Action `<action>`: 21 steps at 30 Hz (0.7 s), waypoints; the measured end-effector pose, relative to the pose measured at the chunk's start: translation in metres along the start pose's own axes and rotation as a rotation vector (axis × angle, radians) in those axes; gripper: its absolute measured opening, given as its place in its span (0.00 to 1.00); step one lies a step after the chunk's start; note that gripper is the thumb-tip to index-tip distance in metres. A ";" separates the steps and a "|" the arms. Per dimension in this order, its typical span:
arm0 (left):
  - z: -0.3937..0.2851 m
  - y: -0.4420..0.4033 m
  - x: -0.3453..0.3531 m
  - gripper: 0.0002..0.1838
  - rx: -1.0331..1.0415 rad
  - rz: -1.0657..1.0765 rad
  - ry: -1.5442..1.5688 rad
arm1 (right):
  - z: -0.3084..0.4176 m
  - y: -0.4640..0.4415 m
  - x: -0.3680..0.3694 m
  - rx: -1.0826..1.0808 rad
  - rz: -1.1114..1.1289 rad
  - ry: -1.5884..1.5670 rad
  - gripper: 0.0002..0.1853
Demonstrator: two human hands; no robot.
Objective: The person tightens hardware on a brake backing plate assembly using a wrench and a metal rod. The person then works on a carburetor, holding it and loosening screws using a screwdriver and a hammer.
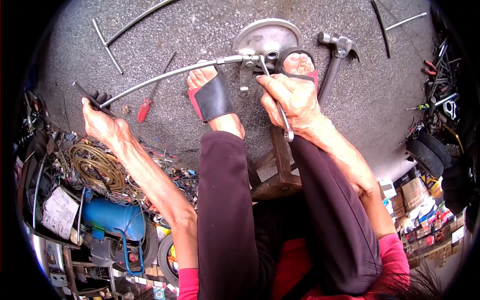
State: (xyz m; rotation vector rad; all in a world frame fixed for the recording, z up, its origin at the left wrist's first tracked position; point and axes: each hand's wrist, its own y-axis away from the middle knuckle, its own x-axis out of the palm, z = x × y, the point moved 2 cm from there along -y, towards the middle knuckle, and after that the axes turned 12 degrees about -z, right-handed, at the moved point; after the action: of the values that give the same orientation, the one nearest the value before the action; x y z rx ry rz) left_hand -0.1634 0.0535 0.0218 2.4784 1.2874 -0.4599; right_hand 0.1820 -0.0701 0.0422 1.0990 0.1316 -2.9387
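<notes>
My left hand is closed round the cross handle of a long T-handle socket wrench. The wrench's shaft runs right to a small metal bracket at the edge of a round metal hub plate. My right hand grips a combination wrench. One end of that wrench meets the bracket's other side, opposite the socket; its ring end points back toward my knee. The plate lies on the ground, with my right sandalled foot against it and my left foot beside the bracket.
A claw hammer lies right of my right foot. A red-handled screwdriver rests under the long shaft. Another T-handle wrench is at upper left. Coiled hose, a blue tank and a wooden stool are nearer me.
</notes>
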 end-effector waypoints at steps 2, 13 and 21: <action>0.000 -0.001 -0.001 0.15 -0.005 0.001 0.005 | 0.001 0.003 0.004 -0.012 0.001 0.036 0.16; -0.026 0.025 0.013 0.19 0.043 -0.044 -0.078 | 0.012 -0.008 -0.004 0.045 0.117 0.029 0.24; -0.013 0.021 0.021 0.23 0.343 -0.121 -0.227 | 0.038 -0.005 -0.023 -0.087 0.088 0.245 0.17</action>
State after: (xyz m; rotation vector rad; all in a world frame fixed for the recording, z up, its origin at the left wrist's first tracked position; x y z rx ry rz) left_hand -0.1324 0.0622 0.0269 2.5250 1.3623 -1.0391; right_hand 0.1744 -0.0685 0.0858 1.4083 0.2033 -2.6840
